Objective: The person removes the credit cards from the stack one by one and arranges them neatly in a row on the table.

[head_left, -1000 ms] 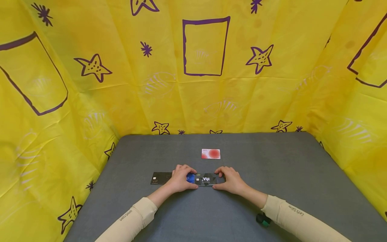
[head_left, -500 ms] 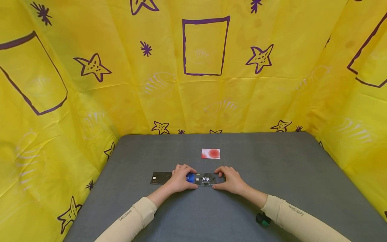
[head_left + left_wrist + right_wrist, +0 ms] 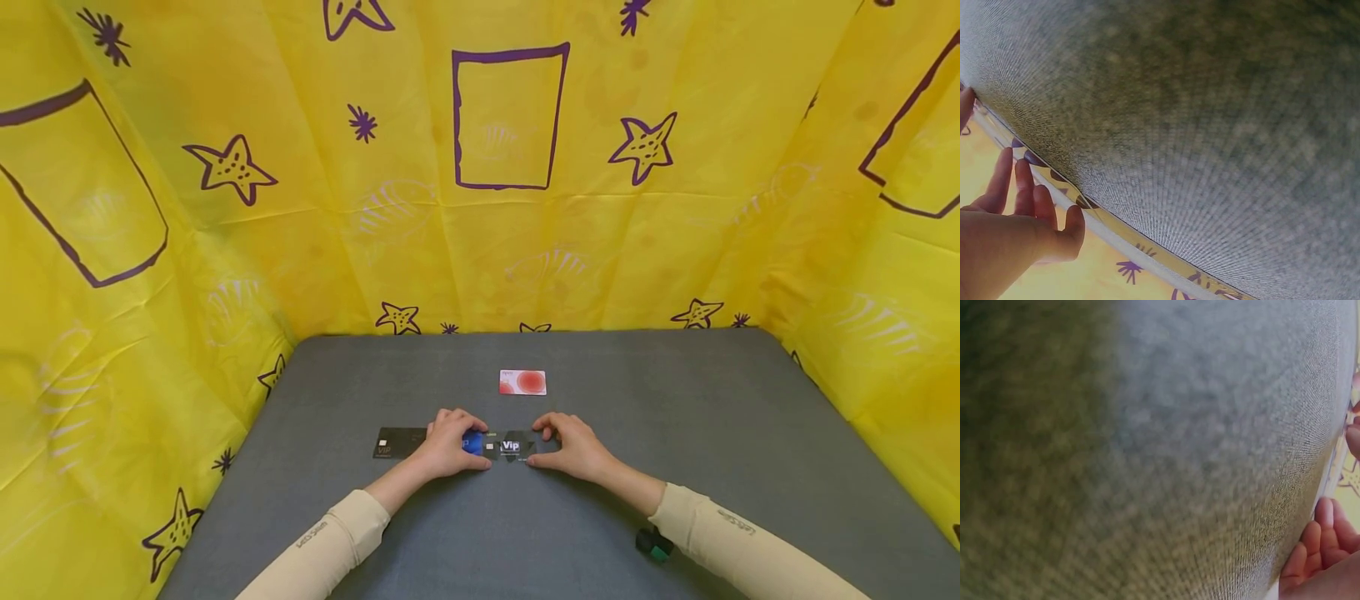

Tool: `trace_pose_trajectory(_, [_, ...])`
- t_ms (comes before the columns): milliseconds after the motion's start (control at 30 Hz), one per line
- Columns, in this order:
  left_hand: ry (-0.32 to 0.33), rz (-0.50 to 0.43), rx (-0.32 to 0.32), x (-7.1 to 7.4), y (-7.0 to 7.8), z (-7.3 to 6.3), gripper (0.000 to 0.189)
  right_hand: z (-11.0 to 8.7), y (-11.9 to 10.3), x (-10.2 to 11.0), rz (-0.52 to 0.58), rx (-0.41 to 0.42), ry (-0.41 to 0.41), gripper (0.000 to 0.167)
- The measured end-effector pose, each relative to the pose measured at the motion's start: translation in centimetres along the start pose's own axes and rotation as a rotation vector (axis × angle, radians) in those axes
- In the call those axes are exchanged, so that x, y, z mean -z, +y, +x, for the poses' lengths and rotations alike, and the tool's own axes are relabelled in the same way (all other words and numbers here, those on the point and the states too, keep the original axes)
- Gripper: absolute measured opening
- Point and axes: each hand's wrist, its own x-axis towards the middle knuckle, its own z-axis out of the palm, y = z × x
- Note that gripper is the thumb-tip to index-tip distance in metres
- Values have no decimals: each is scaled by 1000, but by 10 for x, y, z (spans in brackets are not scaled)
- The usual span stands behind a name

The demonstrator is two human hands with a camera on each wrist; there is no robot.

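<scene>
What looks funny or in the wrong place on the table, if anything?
Maybe the red-and-white card: it lies alone, farther back, while the black card, blue card and dark grey Vip card make a row. That's only a little odd. I can't see anything spilled or broken.

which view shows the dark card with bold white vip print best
The head view: the dark card lies face up between the left hand and right hand, "Vip" readable. In both wrist views, mostly grey tabletop, I can't make it out.
</scene>
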Motion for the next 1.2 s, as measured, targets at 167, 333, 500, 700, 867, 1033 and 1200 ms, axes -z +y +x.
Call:
trace_pose_trajectory(167, [11,-1,-20,-1,1,0,51,-1,0,3,37,23,15,46])
trace_pose_trajectory(333, [35,-30,-76,-2,4,1,52,1,1,2,62,28,29,44])
trace_pose_trajectory(500, [44,-90,-115,-3,8,4,49,3,2,1,97,56,68,41])
trace_pose_trajectory(700, [49,-162,-108,-2,14,11,47,4,4,1,201,113,120,39])
trace_pose_trajectory(867, [73,-226,-104,-3,15,20,41,9,8,3,257,-7,97,40])
trace_pose_trajectory(1033, [105,-255,-64,-4,13,31,37,17,11,5,284,-99,97,39])
trace_pose_trajectory(1200, [121,-290,-29,-6,12,43,41,25,12,6,296,-131,118,38])
